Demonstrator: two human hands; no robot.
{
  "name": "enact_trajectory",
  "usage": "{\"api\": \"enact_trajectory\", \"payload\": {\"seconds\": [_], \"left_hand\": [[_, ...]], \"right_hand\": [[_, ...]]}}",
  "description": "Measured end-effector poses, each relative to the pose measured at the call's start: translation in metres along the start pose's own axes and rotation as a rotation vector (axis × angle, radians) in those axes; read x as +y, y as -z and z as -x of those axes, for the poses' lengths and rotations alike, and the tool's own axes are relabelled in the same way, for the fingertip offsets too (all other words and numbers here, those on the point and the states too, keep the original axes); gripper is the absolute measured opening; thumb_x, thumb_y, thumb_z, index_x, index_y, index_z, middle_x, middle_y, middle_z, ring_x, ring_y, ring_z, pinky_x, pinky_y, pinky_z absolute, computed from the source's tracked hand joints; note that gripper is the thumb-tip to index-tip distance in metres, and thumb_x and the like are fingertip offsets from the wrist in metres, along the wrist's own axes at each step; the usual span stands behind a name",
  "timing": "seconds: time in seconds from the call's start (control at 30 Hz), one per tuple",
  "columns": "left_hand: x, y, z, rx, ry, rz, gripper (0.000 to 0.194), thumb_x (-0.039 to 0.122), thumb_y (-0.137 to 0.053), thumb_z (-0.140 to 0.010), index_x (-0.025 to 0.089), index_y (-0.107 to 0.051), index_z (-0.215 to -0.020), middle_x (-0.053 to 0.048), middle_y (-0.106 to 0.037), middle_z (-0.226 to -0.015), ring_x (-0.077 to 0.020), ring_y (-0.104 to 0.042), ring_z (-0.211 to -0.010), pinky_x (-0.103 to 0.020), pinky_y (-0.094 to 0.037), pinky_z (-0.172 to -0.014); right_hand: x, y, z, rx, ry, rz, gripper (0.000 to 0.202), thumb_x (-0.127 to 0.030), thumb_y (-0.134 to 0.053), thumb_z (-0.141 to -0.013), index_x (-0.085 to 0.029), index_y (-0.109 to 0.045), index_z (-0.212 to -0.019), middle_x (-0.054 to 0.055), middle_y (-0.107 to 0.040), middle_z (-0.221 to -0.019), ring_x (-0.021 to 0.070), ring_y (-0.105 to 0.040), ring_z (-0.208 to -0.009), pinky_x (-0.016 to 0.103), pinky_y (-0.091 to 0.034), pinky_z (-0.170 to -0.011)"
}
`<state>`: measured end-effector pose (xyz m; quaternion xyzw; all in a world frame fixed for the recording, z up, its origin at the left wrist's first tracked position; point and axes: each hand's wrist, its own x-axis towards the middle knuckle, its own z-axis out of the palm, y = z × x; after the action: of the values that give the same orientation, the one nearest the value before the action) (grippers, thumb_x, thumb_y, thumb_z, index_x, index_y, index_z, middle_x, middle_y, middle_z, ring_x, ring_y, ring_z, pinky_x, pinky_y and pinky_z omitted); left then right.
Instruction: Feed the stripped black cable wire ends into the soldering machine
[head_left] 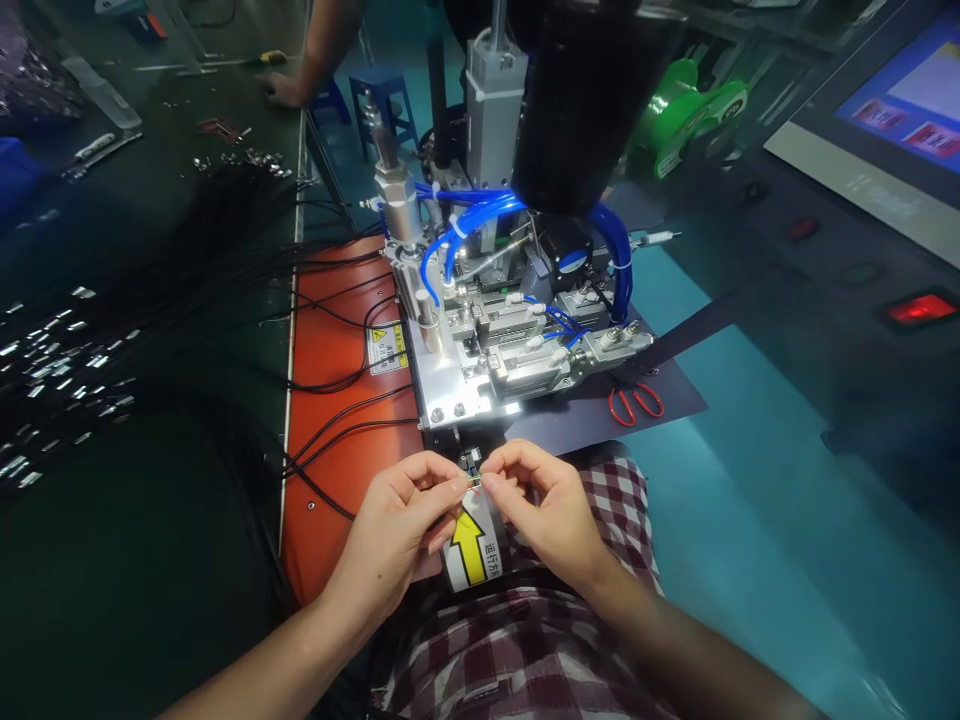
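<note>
Thin coloured wires (474,481), green and red among them, stretch across the short gap between my fingertips. My left hand (405,520) pinches their left end between thumb and forefinger. On the right side, my right hand (546,508) pinches the other end the same way. Just beyond the fingertips is a small dark fixture (469,458) at the front of a metal machine (450,375). Below the hands lies a label with a yellow arrow (470,548). What the curled fingers cover is hidden.
Black cables (337,385) cross the orange machine base (322,470) on the left. A bundle of cables with shiny ends (67,370) lies on the dark table. Red-handled scissors (636,404) are at the right. Another person's hand (289,90) rests on the far table edge.
</note>
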<state>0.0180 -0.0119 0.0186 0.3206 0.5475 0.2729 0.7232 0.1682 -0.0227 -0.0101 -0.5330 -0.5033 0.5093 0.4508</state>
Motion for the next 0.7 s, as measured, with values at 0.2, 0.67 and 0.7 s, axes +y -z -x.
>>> {"api": "enact_trajectory", "payload": {"seconds": [0.2, 0.67, 0.7], "left_hand": [[0.0022, -0.0022, 0.0008, 0.018, 0.016, 0.008, 0.019, 0.034, -0.061, -0.077, 0.018, -0.055, -0.071, 0.008, -0.036, -0.037, -0.0038, -0.024, -0.034, -0.014, -0.018, -0.034], [-0.0006, -0.0002, 0.0009, 0.000, 0.014, 0.020, 0.018, 0.034, -0.061, -0.078, 0.018, -0.054, -0.073, 0.008, -0.037, -0.039, -0.0043, -0.024, -0.037, -0.015, -0.019, -0.037], [-0.0012, -0.0002, 0.0007, -0.003, 0.009, 0.030, 0.017, 0.034, -0.061, -0.078, 0.018, -0.055, -0.074, 0.008, -0.037, -0.039, -0.0042, -0.023, -0.037, -0.015, -0.019, -0.037]], "right_hand": [[0.0010, 0.0040, 0.0055, 0.032, 0.249, 0.204, 0.006, -0.014, -0.059, -0.080, -0.019, -0.061, -0.081, 0.002, -0.057, -0.073, 0.0133, -0.052, -0.061, 0.027, -0.043, -0.057], [-0.0039, 0.0042, 0.0013, -0.069, 0.221, 0.202, 0.008, -0.014, -0.053, -0.081, -0.019, -0.054, -0.075, 0.000, -0.052, -0.071, 0.0135, -0.050, -0.062, 0.027, -0.042, -0.059], [-0.0025, 0.0035, 0.0011, -0.072, 0.200, 0.178, 0.008, -0.014, -0.053, -0.081, -0.019, -0.054, -0.075, 0.000, -0.052, -0.071, 0.0133, -0.050, -0.063, 0.026, -0.042, -0.059]]}}
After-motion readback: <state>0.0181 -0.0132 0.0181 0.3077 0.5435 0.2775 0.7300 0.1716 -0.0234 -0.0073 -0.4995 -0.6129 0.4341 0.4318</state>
